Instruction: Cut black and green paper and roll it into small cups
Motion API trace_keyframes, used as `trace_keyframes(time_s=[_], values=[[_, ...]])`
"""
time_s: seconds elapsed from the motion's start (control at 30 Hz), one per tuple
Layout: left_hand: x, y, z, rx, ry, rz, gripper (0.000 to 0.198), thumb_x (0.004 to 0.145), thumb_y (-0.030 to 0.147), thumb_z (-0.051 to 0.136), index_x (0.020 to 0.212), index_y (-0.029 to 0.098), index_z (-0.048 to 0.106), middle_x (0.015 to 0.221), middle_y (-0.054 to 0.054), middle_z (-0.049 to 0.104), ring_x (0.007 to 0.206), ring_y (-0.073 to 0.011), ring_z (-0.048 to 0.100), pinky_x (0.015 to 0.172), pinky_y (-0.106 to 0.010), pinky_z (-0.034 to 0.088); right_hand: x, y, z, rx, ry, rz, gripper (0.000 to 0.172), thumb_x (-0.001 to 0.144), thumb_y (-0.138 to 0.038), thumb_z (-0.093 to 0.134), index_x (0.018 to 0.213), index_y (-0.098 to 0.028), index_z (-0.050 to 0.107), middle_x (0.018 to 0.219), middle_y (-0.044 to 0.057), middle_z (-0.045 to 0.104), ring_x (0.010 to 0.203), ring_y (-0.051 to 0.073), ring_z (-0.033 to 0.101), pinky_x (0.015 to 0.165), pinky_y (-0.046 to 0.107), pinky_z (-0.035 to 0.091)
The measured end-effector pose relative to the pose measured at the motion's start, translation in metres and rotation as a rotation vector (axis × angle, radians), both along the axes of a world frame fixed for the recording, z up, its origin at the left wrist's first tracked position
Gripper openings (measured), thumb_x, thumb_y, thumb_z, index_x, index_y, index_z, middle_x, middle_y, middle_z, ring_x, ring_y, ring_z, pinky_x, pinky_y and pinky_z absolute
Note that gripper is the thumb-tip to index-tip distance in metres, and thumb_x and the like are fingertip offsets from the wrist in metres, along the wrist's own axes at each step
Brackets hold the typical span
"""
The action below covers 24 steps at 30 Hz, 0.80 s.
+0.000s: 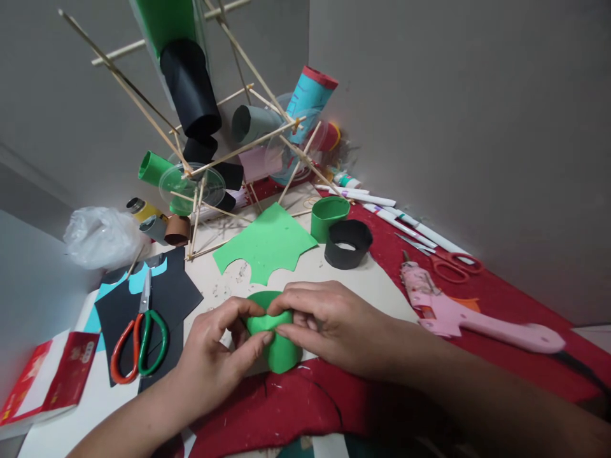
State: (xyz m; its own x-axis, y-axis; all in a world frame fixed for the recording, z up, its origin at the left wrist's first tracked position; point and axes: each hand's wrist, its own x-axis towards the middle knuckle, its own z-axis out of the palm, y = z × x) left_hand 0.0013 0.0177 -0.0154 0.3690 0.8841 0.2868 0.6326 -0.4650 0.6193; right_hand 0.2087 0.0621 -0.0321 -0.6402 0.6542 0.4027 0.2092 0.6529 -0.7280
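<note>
With fingers nearly closed, my left hand [210,350] and right hand [331,324] pinch the green tube [282,353] at its rim; it stands roughly upright between them.

Bare forearms [439,356] angle inward; left hand [212,343] and right hand [338,324] nearly meet, their fingers [300,300] bent in pinches.

A curled green paper piece [282,352] is pinched by the left grip [216,340] and the right grip [337,324]; red-and-green scissors [142,314] are laid on black paper [177,296], and a cut green sheet [270,245] is spread beyond.
</note>
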Motion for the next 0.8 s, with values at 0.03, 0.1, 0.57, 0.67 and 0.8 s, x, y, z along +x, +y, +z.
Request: trace_keyframes(time_s=[0.03,0.1,0.57,0.67,0.8], values=[[0.0,0.0,0.0,-0.005,0.0,0.004,0.015,0.085,0.017,0.068,0.097,0.019,0.06,0.077,0.003,0.064,0.058,-0.0077,0.056,0.055,-0.018,0.047,0.0,0.0,0.0,-0.022,0.001,0.0,0.011,0.084,-0.007,0.061,0.09,-0.014,0.067,0.069,-0.001,0.055,0.058,0.01,0.048,0.055,0.021,0.037],[0.0,-0.001,0.0,-0.031,-0.004,0.012,0.015,0.085,0.016,0.068,0.097,0.02,0.06,0.077,0.003,0.064,0.058,-0.0073,0.055,0.054,-0.017,0.046,0.0,-0.001,0.002,-0.087,0.023,0.005,0.012,0.082,-0.007,0.06,0.09,-0.015,0.066,0.07,-0.003,0.054,0.056,0.008,0.047,0.054,0.02,0.037],[-0.002,-0.005,-0.001,-0.023,0.025,-0.107,0.016,0.09,0.012,0.06,0.101,0.022,0.054,0.08,0.002,0.061,0.061,-0.0083,0.054,0.057,-0.019,0.044,-0.007,-0.002,0.012,-0.892,0.265,0.057,0.011,0.074,-0.012,0.057,0.083,-0.017,0.055,0.06,-0.008,0.047,0.046,0.004,0.037,0.042,0.014,0.029],[-0.002,-0.005,-0.004,0.024,0.064,-0.131,0.018,0.09,0.012,0.058,0.106,0.021,0.055,0.082,0.0,0.065,0.062,-0.0094,0.056,0.059,-0.021,0.045,-0.007,-0.001,0.008,-0.896,0.252,0.039,0.012,0.073,-0.012,0.057,0.083,-0.017,0.056,0.059,-0.008,0.05,0.045,0.004,0.036,0.041,0.014,0.027],[-0.001,-0.004,-0.006,0.076,0.088,-0.148,0.023,0.09,0.009,0.058,0.11,0.02,0.055,0.088,-0.003,0.068,0.067,-0.0104,0.059,0.063,-0.021,0.048,-0.007,-0.001,0.007,-0.873,0.249,-0.002,0.015,0.071,-0.009,0.056,0.083,-0.018,0.057,0.06,-0.008,0.048,0.044,0.004,0.033,0.04,0.015,0.024]])
